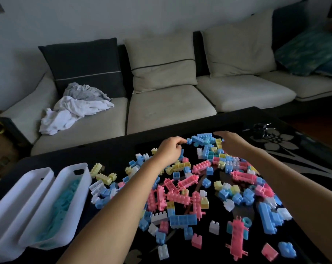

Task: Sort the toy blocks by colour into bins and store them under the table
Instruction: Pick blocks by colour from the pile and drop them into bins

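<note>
Blocks [177,196] scattered across dark counter [111,155]; teal ones [64,202] in white bin [86,178], near left. Left hand [169,150] curled at far edge, grip unclear; right hand [232,144] fingers loose over pile.

one view, worn on the person's head, looking forward and down across the table [104,155]. it sits close over the near edge: the left hand [169,151] and right hand [231,145] reach in from the bottom edge to mid-frame. blocks [199,187] fill the near right, bins [33,180] the near left. the sofa [170,105] spans the far side, facing the camera. the wide lens bends the edges.
</note>
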The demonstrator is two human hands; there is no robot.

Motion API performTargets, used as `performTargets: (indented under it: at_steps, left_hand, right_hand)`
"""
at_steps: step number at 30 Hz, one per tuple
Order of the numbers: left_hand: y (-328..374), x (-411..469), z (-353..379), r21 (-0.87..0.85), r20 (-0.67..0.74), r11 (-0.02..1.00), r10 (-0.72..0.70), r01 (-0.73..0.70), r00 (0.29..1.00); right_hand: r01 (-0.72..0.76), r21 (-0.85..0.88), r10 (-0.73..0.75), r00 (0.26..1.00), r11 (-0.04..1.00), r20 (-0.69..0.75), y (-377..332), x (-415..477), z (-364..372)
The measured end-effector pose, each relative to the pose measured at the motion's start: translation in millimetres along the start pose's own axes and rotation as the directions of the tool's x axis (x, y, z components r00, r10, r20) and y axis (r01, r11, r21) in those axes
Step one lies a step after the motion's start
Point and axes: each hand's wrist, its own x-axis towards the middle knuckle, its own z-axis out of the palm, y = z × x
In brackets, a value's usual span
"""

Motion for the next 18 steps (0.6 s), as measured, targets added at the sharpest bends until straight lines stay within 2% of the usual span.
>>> performTargets:
  at_steps: [4,9,12,15,18]
  left_hand:
    - [-0.6,33.9,28.7,0.015,0.094,0.997,-0.079,0.078,0.992]
    - [-5.8,60.7,56.5,0.040,0.145,0.992,-0.121,0.116,0.982]
    - [-7.2,72.6,68.1,0.069,0.121,0.995,-0.075,0.067,0.990]
    - [-9.4,81.9,76.1,0.093,0.067,0.995,-0.033,0.026,0.997]
    - [-12.0,85.6,77.2,0.133,0.035,0.991,-0.009,0.004,0.999]
  right_hand:
    - [0.115,-0.060,-0.114,0.993,0.991,0.021,-3.2,14.1,9.2]
    - [0.158,-0.079,-0.150,0.984,0.984,0.092,4.0,36.6,15.1]
    - [0.197,-0.112,-0.186,0.977,0.974,0.100,11.4,47.1,18.1]
    - [0.290,-0.226,-0.273,0.956,0.930,0.103,15.5,51.9,16.4]
    - [0.302,-0.287,-0.274,0.953,0.909,0.132,23.3,53.1,12.8]
